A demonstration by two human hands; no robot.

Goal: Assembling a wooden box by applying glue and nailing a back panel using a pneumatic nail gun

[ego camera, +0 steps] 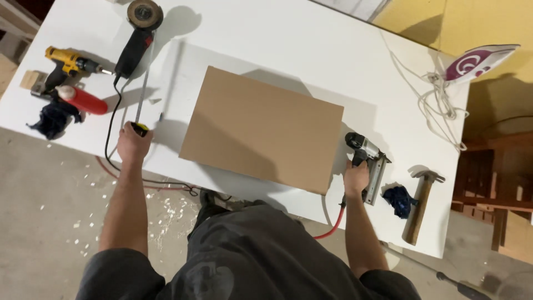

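while hands (133, 145) (355, 179) grip saw (143, 100) and nailer (367, 164), board (262, 130) lies between.

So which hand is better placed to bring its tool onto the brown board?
Probably the right hand: it grips the nail gun right beside the brown board. The left hand holds a long screwdriver farther from the board's edge.

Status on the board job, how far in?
Early. Done: brown board lies flat on the white table, with no fasteners or marks visible on it. In hand: left hand grips a long yellow-handled tool; right hand grips the nail gun beside the board. Left: hammer, drill and grinder lie untouched.
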